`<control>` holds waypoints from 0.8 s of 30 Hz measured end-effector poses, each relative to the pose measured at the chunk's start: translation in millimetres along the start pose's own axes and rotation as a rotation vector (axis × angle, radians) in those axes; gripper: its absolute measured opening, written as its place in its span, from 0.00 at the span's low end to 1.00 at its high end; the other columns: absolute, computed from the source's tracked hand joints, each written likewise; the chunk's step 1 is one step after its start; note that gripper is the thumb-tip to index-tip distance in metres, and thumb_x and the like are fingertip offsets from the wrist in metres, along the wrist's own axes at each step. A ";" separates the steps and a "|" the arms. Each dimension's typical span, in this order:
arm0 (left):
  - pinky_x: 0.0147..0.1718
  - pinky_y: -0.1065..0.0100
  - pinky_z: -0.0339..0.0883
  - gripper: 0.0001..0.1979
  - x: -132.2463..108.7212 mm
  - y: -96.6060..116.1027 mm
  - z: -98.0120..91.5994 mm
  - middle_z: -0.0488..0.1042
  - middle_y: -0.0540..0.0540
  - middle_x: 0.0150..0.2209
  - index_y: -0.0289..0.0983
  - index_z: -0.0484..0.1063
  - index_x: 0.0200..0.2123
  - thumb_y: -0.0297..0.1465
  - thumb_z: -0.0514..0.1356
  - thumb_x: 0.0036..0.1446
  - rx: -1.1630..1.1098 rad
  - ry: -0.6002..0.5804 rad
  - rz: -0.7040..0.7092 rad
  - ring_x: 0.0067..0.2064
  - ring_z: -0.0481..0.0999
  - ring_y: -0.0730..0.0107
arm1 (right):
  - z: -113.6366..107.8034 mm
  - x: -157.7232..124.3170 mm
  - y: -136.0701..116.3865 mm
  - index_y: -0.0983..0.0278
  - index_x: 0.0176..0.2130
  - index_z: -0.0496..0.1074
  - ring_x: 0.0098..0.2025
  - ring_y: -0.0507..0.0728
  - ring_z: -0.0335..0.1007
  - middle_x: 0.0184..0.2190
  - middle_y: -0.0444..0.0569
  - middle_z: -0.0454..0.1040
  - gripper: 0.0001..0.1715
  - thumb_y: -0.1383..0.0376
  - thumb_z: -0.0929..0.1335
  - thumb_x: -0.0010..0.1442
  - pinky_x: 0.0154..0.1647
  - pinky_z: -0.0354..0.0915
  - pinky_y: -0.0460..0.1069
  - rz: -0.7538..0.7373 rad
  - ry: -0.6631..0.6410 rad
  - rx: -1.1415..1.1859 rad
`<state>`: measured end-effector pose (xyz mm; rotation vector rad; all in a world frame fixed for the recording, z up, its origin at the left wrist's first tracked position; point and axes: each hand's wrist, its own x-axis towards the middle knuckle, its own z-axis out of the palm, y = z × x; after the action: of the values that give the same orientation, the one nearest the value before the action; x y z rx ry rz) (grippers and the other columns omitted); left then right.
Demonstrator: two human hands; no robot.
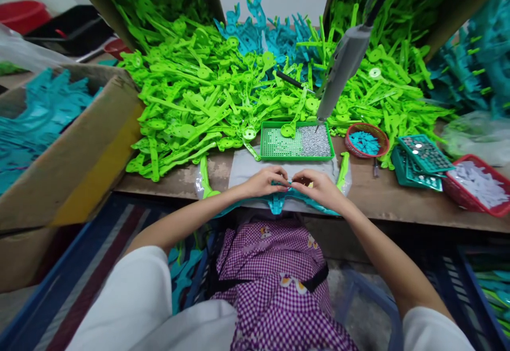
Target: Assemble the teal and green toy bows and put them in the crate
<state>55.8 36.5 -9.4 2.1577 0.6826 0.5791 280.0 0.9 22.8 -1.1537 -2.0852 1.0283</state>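
Note:
A turquoise plastic part (276,203) with long curved arms lies along the table's front edge, on a pale sheet. Above its middle, my left hand (268,182) is closed, thumb and fingertips pinching at the turquoise plastic. Facing it, my right hand (316,186) is closed in a pinch too, its fingertips almost touching the left ones; whatever small thing they hold is hidden. Bright green arm pieces (204,177) stick up at both ends of the turquoise part. Just beyond my hands stands a green tray (279,157) with small silver screws (315,141).
A grey electric screwdriver (343,69) hangs tip-down over the tray. Green plastic pieces (187,96) are heaped behind it. To the right are a red basket (367,152) of blue bits, stacked green trays (424,154) and a basket of white pieces (480,183). A cardboard box (83,154) stands left.

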 end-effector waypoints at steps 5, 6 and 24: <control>0.42 0.65 0.65 0.12 10.9 2.6 -2.6 0.72 0.44 0.39 0.39 0.74 0.45 0.32 0.61 0.58 0.002 -0.056 -0.017 0.41 0.71 0.67 | -6.3 0.7 -3.3 0.64 0.41 0.74 0.35 0.51 0.71 0.36 0.47 0.77 0.12 0.59 0.67 0.60 0.36 0.65 0.46 -0.014 -0.038 0.009; 0.42 0.65 0.65 0.12 13.6 2.8 -3.0 0.72 0.44 0.39 0.39 0.74 0.46 0.31 0.61 0.58 0.016 -0.086 0.000 0.41 0.71 0.67 | -7.6 1.5 -3.9 0.64 0.41 0.74 0.35 0.51 0.71 0.37 0.47 0.77 0.12 0.60 0.67 0.61 0.36 0.65 0.46 -0.018 -0.051 0.007; 0.38 0.67 0.61 0.08 25.8 -7.3 -11.3 0.74 0.47 0.32 0.37 0.74 0.39 0.34 0.60 0.59 0.190 -0.117 0.048 0.35 0.71 0.69 | -21.5 19.5 -0.1 0.63 0.43 0.71 0.39 0.52 0.73 0.39 0.48 0.77 0.10 0.65 0.64 0.62 0.38 0.67 0.47 0.000 -0.220 0.004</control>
<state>66.4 63.1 -3.9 2.3696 0.6460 0.4230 286.4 25.6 36.8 -1.0800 -2.2494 1.2065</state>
